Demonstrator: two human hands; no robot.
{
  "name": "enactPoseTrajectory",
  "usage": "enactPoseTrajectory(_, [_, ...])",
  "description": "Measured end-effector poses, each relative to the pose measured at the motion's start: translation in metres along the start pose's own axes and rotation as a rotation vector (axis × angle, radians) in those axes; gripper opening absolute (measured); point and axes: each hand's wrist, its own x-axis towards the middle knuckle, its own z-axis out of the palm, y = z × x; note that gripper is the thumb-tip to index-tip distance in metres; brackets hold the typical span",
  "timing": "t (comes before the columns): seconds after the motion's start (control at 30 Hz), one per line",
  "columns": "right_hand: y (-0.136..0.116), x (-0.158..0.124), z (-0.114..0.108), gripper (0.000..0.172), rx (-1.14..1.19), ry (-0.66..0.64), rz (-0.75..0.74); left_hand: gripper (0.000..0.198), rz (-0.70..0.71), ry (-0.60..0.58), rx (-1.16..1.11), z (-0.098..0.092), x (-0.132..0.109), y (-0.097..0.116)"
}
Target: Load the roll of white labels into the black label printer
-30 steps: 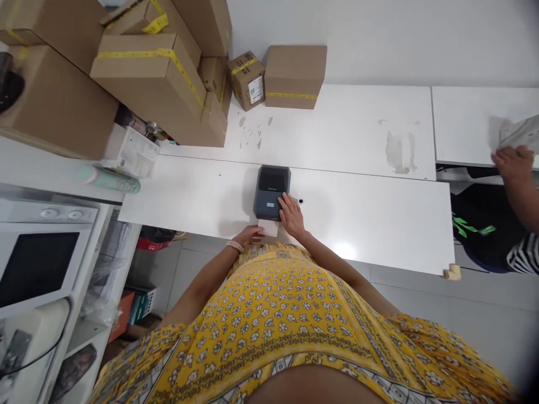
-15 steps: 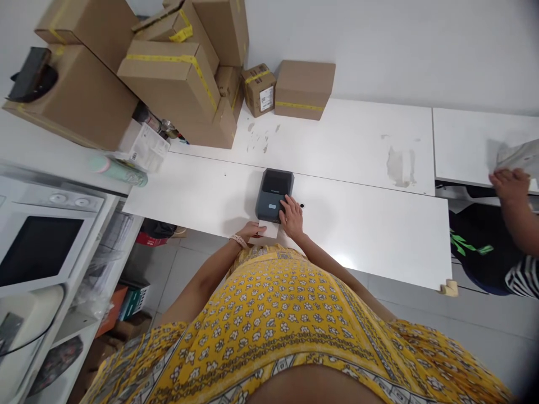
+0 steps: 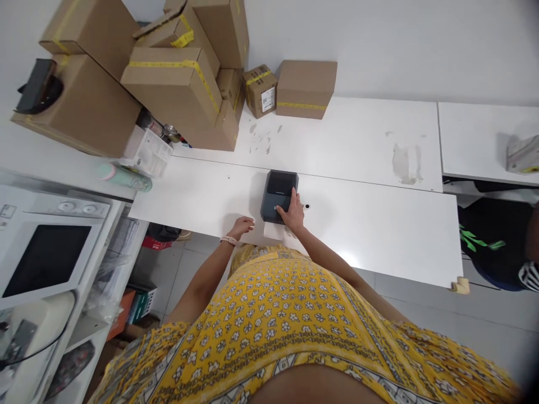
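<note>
1. Fingers (image 3: 287, 204) of the right hand (image 3: 292, 216) lie on the front right corner of the printer (image 3: 278, 188); a grip cannot be told. The left hand (image 3: 242, 226) rests flat and empty beside it.
2. The white worktop (image 3: 379, 224) carries the printer near its front edge.
3. The printer is dark grey and boxy, its long axis front to back, mouth facing the person.
4. A white label (image 3: 272, 231) sticks out of the mouth.

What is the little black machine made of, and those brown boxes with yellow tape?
The black machine under the right hand looks like hard plastic: smooth, matte dark grey, with rounded moulded corners. The brown boxes look like cardboard: dull tan, with folded flaps and sharp creases, and shiny yellow tape stuck across them.
</note>
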Motion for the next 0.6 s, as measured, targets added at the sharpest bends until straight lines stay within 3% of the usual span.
enactPoseTrajectory(0.2, [0.006, -0.008, 0.005, 0.088, 0.192, 0.026, 0.004, 0.038, 0.112, 0.003, -0.101, 0.007, 0.006, 0.041])
enactPoseTrajectory(0.3, [0.018, -0.017, 0.001, 0.091, 0.434, 0.047, 0.146, 0.051, 0.130, -0.071, -0.149, 0.014, 0.003, 0.056])
enactPoseTrajectory(0.4, [0.021, -0.030, -0.006, 0.089, 0.581, 0.061, 0.284, 0.062, 0.138, -0.148, -0.150, 0.013, -0.001, 0.064])
enactPoseTrajectory(0.6, [0.013, -0.044, 0.001, 0.083, 0.655, 0.096, 0.343, 0.073, 0.138, -0.296, -0.085, 0.010, -0.001, 0.066])
